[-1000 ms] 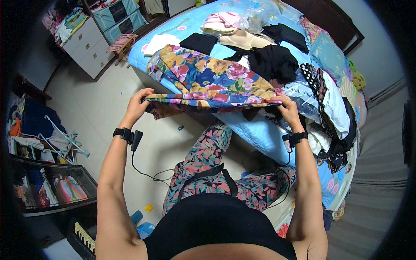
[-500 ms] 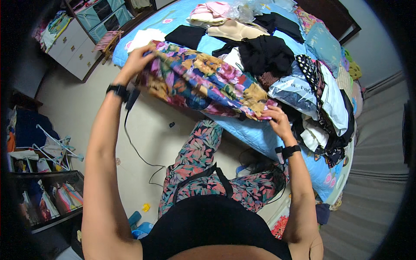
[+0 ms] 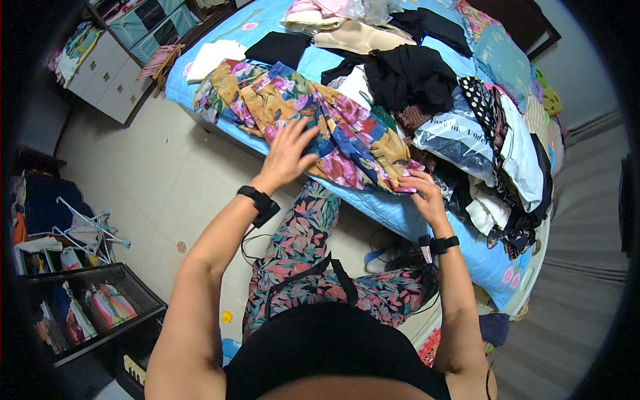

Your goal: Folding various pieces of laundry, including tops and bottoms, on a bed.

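Note:
A floral garment [image 3: 340, 123] in mustard, pink and blue lies along the near edge of the bed, loosely spread with long creases; its exact cut cannot be made out. Over its near side is my left hand [image 3: 291, 152], fingers stretched and spread, at or just above the cloth. At the garment's right end, my right hand [image 3: 420, 189] has its fingers closed on the edge of the fabric. A folded black cloth [image 3: 278, 50] and a folded white cloth [image 3: 217, 59] lie just beyond the garment.
The blue quilted bed [image 3: 373, 207] bears a heap of clothes at right, with black clothing [image 3: 410, 77] and a clear plastic bag [image 3: 457, 140] of dark fabric. Left stand a white drawer unit [image 3: 110, 83], hangers [image 3: 93, 227] and a dark open drawer [image 3: 93, 310].
The floral garment's left end has come down onto the bed. My left hand has let go of it and moved right and nearer, over its middle. My right hand stays at the right end.

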